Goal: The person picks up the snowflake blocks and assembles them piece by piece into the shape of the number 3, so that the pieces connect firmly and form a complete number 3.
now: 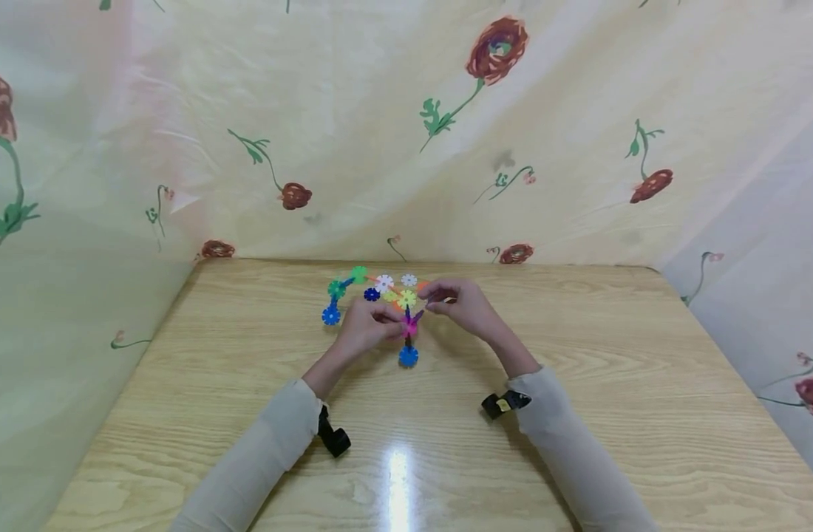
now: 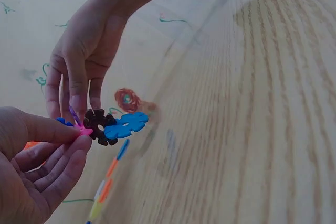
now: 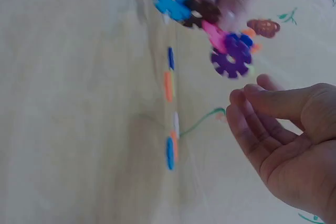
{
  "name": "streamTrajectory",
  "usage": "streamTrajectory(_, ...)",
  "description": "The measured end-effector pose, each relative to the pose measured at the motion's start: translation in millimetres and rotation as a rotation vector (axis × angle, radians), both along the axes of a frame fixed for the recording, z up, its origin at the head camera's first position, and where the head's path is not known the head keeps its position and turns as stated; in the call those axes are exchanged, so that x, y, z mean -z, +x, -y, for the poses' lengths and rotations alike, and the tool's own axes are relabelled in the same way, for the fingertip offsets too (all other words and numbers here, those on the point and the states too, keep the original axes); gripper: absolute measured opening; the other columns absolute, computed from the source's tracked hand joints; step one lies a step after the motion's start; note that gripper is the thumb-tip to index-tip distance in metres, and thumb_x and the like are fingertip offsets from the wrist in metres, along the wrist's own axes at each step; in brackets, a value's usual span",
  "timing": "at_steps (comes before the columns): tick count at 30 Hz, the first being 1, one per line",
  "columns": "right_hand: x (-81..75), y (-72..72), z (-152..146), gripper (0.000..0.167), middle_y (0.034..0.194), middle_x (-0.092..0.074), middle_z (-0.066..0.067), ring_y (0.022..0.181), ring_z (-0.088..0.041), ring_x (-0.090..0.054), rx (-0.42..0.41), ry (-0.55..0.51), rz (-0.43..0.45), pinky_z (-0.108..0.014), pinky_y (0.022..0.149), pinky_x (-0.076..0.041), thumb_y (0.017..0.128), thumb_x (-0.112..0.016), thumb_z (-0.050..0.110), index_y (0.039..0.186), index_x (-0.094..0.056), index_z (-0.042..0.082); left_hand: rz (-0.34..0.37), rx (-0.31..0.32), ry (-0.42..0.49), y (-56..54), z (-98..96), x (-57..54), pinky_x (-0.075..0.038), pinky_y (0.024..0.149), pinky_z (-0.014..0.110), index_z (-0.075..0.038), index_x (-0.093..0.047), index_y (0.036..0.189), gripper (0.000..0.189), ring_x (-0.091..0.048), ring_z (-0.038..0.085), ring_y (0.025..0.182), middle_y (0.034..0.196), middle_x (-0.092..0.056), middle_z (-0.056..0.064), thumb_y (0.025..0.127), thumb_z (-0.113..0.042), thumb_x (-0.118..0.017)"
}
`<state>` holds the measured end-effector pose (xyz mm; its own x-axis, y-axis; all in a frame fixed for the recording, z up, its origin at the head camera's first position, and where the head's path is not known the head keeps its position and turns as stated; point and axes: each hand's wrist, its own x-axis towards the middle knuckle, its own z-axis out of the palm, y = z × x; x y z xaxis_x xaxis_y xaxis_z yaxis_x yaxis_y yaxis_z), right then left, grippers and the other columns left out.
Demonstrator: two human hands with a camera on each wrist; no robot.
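Between thumb and fingers, my left hand (image 1: 365,326) pinches a pink notched plastic disc (image 2: 82,129). Joined to it in a chain are a brown disc (image 2: 100,127) and a light blue disc (image 2: 126,125) at the near end. A purple disc (image 3: 231,56) slots into the pink one, and a dark blue disc (image 3: 244,41) sits beside it. My right hand (image 1: 463,304) is just to the right of the purple disc, fingers loosely bent with nothing between them. In the right wrist view, its fingertips (image 3: 237,97) lie close below the purple disc's rim.
Behind my left hand, a curved chain of blue, green and white discs (image 1: 383,284) extends to the left. Several loose discs lie on the wooden table (image 1: 613,355) near its back edge, among them a white disc (image 1: 409,280). A flowered cloth (image 1: 353,133) hangs behind.
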<state>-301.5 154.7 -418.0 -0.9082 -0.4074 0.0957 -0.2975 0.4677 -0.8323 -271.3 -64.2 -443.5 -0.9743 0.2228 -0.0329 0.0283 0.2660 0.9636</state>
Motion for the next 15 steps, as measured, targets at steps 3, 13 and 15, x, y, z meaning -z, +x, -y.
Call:
streamTrajectory(3,-4.7,-8.6,-5,0.02,0.114,-0.072,-0.023,0.101,-0.032,-0.07,0.022,0.044,0.006,-0.041,0.085,-0.06,0.096,-0.067,-0.001,0.115,-0.071,-0.003,0.009,-0.012,-0.011,-0.8,0.3,1.8,-0.062,0.069,0.031,0.001,-0.079,0.089,0.004,-0.069,0.01,0.069,0.086,-0.077,0.013,0.085,-0.001,-0.079)
streamTrajectory(13,-1.7,-38.5,-18,0.022,0.104,-0.072,-0.021,0.094,-0.033,-0.068,-0.073,0.343,-0.033,-0.042,0.084,-0.058,0.091,-0.072,-0.001,0.112,-0.073,-0.002,0.0,-0.046,-0.047,-2.2,2.0,3.0,-0.06,0.064,0.028,-0.001,-0.08,0.09,0.006,-0.067,0.009,0.068,0.088,-0.077,0.012,0.084,-0.003,-0.08)
streamTrajectory(15,1.9,-42.8,-19,0.025,0.105,-0.072,-0.021,0.097,-0.033,-0.068,-0.086,0.389,-0.017,-0.045,0.086,-0.058,0.09,-0.073,0.0,0.115,-0.073,0.0,0.006,-0.05,-0.05,-2.4,2.1,2.8,-0.06,0.065,0.027,-0.002,-0.08,0.09,0.006,-0.067,0.009,0.068,0.089,-0.077,0.012,0.084,-0.004,-0.081)
